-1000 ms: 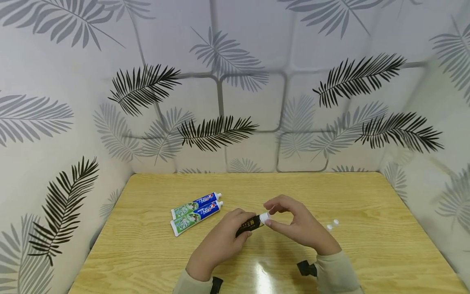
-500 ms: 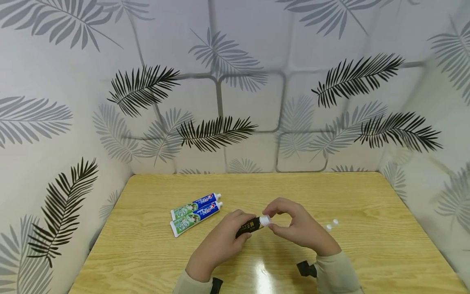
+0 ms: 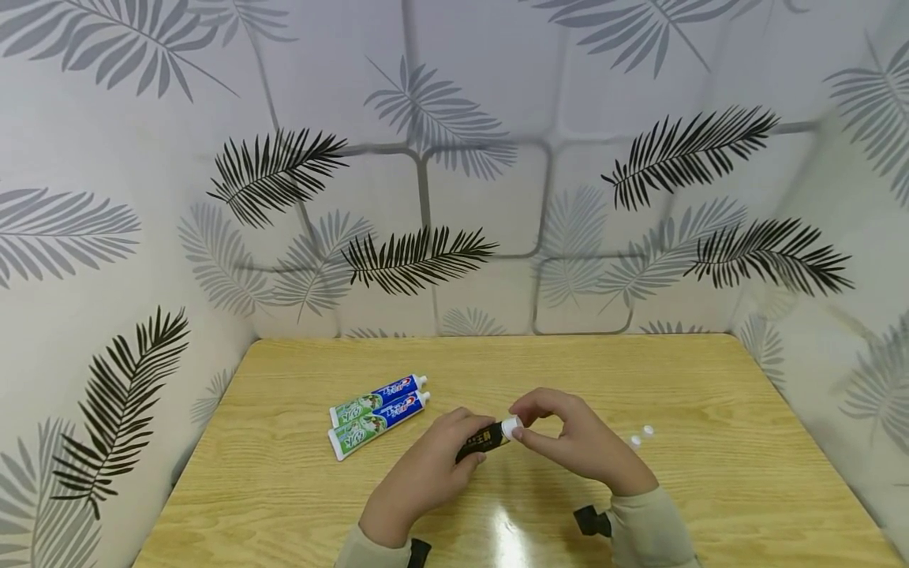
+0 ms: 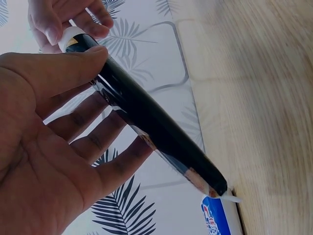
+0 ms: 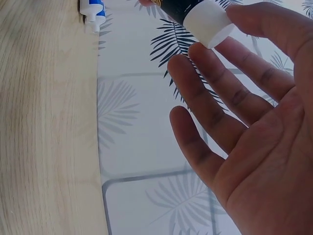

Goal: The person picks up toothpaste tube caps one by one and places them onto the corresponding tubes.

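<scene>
We see the black tube (image 3: 486,439) held up above the tabletop (image 3: 284,513), near its middle, with gold lettering on the side and a white cap (image 3: 510,427) on the end toward the right. The left hand (image 3: 435,467) grasps the tube: its thumb lies across one side near the capped end, and its fingers support the other side, spread along the body. The right hand (image 3: 568,435) pinches the white cap between thumb and forefinger, while we see its remaining fingers, in the right wrist view, loosely bent and spread below the cap.

To the left of the hands, we find two blue, green and white tubes lying on the tabletop, a farther tube (image 3: 376,400) and a nearer tube (image 3: 379,426), close alongside each other, their narrow white nozzles pointing to the right and slightly away from us. Just beside the right wrist, on its outer side, two small white pieces (image 3: 635,441) lie near each other. We see pale sleeves (image 3: 653,525) on both forearms. Past the wood-grained tabletop, a pale wall covering (image 3: 483,193) carries grey and black feathery leaves and rounded grey outlines.
</scene>
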`<state>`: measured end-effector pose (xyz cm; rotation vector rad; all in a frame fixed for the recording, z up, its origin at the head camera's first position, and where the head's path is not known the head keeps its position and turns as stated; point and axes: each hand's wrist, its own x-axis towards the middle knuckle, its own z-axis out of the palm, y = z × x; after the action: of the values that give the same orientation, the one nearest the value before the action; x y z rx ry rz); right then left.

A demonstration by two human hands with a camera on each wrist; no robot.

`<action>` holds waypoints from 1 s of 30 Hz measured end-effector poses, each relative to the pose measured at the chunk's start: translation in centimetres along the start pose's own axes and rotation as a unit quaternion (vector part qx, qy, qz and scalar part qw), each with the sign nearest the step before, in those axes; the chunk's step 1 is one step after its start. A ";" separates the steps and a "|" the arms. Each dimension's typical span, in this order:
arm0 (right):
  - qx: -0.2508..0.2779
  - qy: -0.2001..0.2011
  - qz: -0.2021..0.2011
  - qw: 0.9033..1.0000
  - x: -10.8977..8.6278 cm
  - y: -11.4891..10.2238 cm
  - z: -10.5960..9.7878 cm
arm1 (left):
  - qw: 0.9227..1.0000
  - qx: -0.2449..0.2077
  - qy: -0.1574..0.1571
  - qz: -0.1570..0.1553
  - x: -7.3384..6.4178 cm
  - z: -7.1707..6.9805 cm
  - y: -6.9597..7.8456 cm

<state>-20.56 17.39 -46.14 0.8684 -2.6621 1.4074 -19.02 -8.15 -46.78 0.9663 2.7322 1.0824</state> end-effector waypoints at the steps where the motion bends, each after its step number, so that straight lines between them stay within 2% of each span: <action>1: -0.001 0.000 0.008 1.000 0.0 0.0 0.0 | 1.000 0.001 -0.001 -0.001 0.0 0.0 0.0; 6: -0.003 0.000 0.046 0.999 0.1 -0.3 0.1 | 1.000 -0.002 -0.005 -0.005 0.0 0.2 0.0; 16: -0.003 0.001 0.071 0.997 0.1 -0.4 0.0 | 1.000 -0.012 -0.005 0.002 0.1 0.1 0.1; 24: -0.015 0.026 0.037 0.999 -0.3 -0.1 -0.6 | 1.000 -0.010 -0.002 0.000 0.0 0.0 0.1; 30: -0.009 0.023 -0.005 1.000 -0.4 0.1 -0.7 | 1.000 -0.012 -0.002 0.007 -0.1 0.0 -0.1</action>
<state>-20.46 18.11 -45.91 0.8377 -2.6288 1.3818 -19.02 -8.23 -46.86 0.9844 2.7060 1.1119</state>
